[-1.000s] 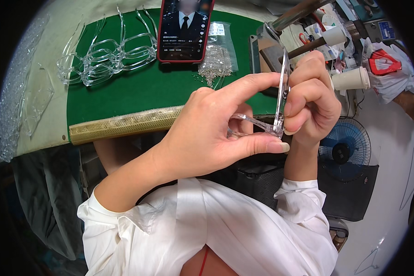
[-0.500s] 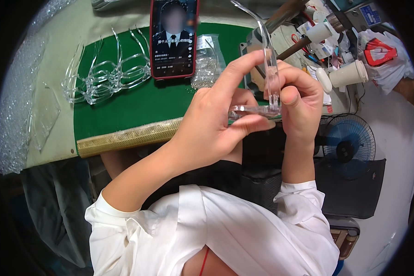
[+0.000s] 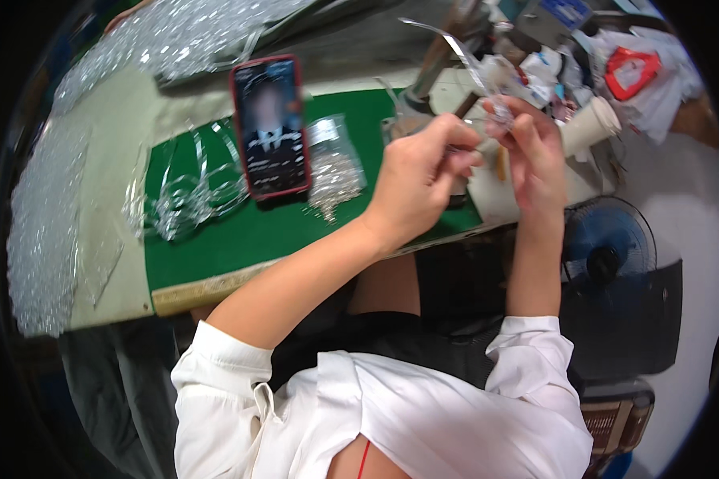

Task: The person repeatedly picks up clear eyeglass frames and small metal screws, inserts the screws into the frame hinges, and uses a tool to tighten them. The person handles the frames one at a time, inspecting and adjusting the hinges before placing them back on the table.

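Note:
My right hand (image 3: 534,152) pinches a clear plastic eyeglass piece (image 3: 465,57) at its lower end. The thin transparent arm rises up and to the left from those fingers. My left hand (image 3: 419,174) is beside it, thumb and fingers pinched together just left of the right hand. Motion blur hides whether it grips the piece. Both hands hover over the right end of a green mat (image 3: 240,239).
A phone in a red case (image 3: 270,128) lies on the mat, a clear bag of small metal parts (image 3: 333,166) to its right and several clear frames (image 3: 185,198) to its left. Bubble wrap (image 3: 44,231) covers the left. Paper cup (image 3: 589,124) and blue fan (image 3: 607,249) stand right.
The view has swung so the table sits lower and more to the left. Both hands have moved up and right with the clear piece, and the left hand's fingers have curled in.

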Available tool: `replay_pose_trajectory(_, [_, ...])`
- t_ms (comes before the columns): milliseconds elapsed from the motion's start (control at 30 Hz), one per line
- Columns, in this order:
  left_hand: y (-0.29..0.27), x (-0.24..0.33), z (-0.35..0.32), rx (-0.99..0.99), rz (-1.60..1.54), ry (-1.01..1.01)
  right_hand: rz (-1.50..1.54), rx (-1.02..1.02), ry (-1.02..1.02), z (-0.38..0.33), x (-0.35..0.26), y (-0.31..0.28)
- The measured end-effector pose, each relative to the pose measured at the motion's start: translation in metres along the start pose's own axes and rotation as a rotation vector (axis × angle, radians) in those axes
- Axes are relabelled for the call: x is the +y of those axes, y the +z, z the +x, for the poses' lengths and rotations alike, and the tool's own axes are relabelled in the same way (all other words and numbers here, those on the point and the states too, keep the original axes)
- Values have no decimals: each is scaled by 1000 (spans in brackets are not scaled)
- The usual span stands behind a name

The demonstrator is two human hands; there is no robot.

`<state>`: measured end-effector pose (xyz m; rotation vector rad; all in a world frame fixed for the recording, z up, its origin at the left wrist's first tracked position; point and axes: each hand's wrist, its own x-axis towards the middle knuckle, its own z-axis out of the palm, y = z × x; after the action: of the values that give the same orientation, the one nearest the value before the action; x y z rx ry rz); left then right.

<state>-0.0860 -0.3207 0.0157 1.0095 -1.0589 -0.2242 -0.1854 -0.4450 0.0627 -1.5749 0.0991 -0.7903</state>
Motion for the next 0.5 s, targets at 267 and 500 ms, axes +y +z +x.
replay_pose_trajectory(267, [16, -6, 26, -74, 14, -87, -158, 277, -105, 9, -24, -32])
replay_pose_trajectory(500, [25, -6, 37, -60, -11, -108, -130, 506, -677, 51, -103, -50])
